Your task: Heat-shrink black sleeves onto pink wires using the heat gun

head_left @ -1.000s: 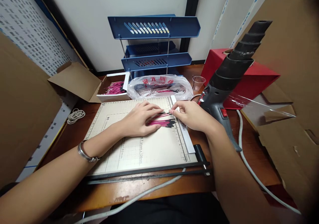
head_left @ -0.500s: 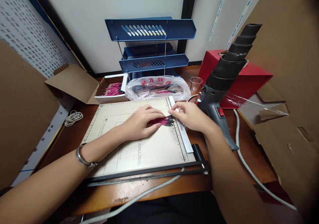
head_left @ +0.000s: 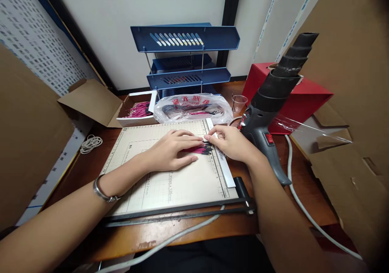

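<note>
A bundle of thin pink-red wires with black ends (head_left: 199,148) lies across the board of a paper cutter (head_left: 121,184), the black ends close to the white ruler strip (head_left: 227,178). My left hand (head_left: 174,149) rests over the bundle, fingers stretched across the wires and thumb apart from them on the board. The wires' other ends are hidden under this palm. With thumb and forefinger together, my right hand (head_left: 227,141) pinches at the far black ends by the strip. Exactly how many wires sit in that pinch cannot be made out.
Behind the board stand a box of similar wires (head_left: 138,109), a plastic bag (head_left: 194,107), blue trays (head_left: 185,38) and a clear cup (head_left: 239,101). A heat gun (head_left: 267,115) stands upright at right before a red box (head_left: 306,84). A grey cable (head_left: 182,234) crosses the front edge.
My left thumb has moved slightly away from the wires, toward me, and the left fingers reach a little further over them. The right hand stays pinched at nearly the same spot.
</note>
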{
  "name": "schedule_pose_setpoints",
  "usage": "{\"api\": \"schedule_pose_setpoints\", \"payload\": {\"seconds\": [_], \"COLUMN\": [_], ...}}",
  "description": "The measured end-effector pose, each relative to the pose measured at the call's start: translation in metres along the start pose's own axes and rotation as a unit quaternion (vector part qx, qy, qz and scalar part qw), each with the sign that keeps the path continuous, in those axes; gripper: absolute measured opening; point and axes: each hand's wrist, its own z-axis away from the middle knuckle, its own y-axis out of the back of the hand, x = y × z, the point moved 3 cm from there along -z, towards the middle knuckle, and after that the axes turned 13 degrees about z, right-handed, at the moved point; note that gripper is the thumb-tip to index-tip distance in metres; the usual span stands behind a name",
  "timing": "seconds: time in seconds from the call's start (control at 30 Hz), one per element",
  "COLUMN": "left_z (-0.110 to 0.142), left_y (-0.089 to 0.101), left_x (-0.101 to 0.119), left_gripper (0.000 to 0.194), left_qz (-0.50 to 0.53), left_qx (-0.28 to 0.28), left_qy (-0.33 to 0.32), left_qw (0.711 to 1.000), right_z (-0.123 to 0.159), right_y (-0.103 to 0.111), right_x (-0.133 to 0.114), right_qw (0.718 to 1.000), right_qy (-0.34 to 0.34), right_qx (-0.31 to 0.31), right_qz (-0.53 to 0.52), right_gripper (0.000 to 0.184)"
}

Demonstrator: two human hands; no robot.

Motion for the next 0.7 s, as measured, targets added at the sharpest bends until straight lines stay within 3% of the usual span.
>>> {"api": "schedule_pose_setpoints", "payload": {"seconds": [0.2, 0.37, 0.5, 0.7], "left_z": [-0.006, -0.011, -0.009, -0.004], "left_y": [-0.004, -0.01, -0.01, 0.0], "left_x": [0.005, 0.01, 0.007, 0.0], "left_gripper": [0.048, 0.037, 0.036, 0.047], "left_qz": [0.002, -0.023, -0.053, -0.036], "left_qx": [0.018, 0.06, 0.073, 0.047], "left_qy": [0.085, 0.114, 0.105, 0.02], "left_qw": [0.996, 0.991, 0.99, 0.998], "right_z": [-0.001, -0.003, -0.004, -0.003], "right_y": [-0.002, -0.007, -0.006, -0.005], "right_x": [0.002, 0.003, 0.003, 0.005], "right_qw": [1.0, 1.0, 1.0, 1.0], "right_qy": [0.003, 0.006, 0.011, 0.0], "right_qx": [0.011, -0.01, 0.005, 0.003], "right_qz": [-0.002, 0.001, 0.005, -0.001], "right_gripper": [0.026, 0.028, 0.029, 0.025]}}
